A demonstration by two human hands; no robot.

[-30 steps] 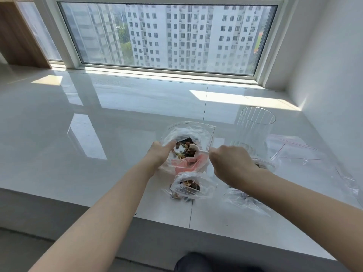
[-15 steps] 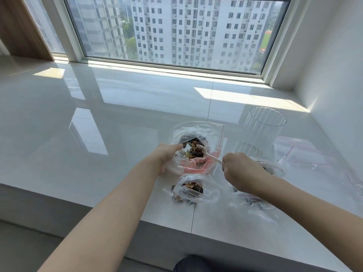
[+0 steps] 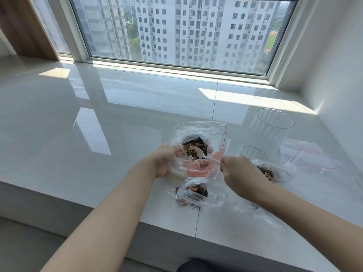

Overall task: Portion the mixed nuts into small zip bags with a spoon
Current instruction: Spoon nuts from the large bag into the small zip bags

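Your left hand (image 3: 164, 160) is on the left side of the big bag (image 3: 198, 148), and its grip is clamped on the bag's plastic edge, holding the mouth open. The big bag stands on the white bench (image 3: 98, 134) and has mixed nuts (image 3: 193, 149) inside, with something pink low down in it. The bowl of a white spoon (image 3: 204, 157) is in among the nuts. Just in front of the big bag lies a small bag (image 3: 198, 192) with some nuts in it. Your right hand (image 3: 238, 172) is to the right of the big bag, and its grip is pinched shut around the spoon's handle. Right beside that hand is another small bag (image 3: 272, 172) with nuts in it. Behind it stands a clear ribbed glass (image 3: 268, 134), upright. Some flat bags with red lines (image 3: 314, 160) lie on the bench far to the right, near the wall.
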